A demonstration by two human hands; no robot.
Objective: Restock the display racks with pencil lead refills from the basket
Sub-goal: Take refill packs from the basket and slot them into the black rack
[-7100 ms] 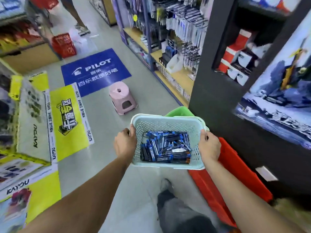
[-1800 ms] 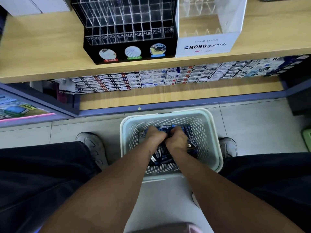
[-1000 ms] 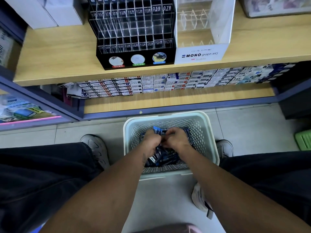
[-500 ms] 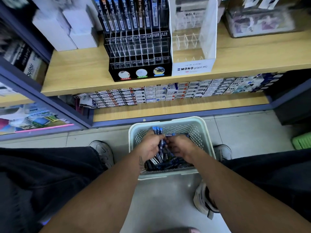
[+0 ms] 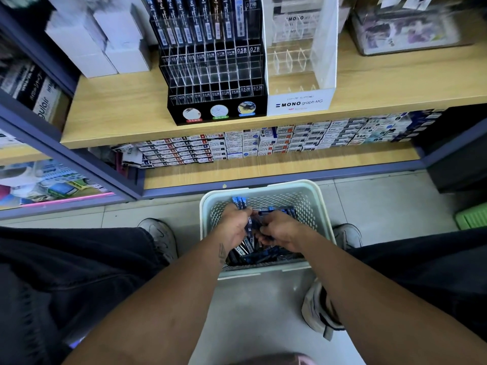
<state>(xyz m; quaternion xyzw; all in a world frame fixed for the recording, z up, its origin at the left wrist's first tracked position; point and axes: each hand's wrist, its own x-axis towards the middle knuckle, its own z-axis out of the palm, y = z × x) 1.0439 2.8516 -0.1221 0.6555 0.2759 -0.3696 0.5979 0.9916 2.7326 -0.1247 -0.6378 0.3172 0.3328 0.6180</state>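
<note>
Head view: basket [image 5: 322, 206] on floor between feet, below shelf. Left hand [image 5: 232, 223] grip curled round small bundle of lead refills [image 5: 239, 202], blue ends poking above fingers. Right hand [image 5: 280, 233] grip pinching another pack from loose pile. Black display rack [image 5: 216, 83] on shelf above, front slots mostly empty.

Advice: square bundle ends, sort by grade label before lifting to matching slot.

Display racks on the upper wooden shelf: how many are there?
2: a black compartmented rack at centre, and a clear white MONO graph MG rack touching its right side. Others may be out of frame.
</note>
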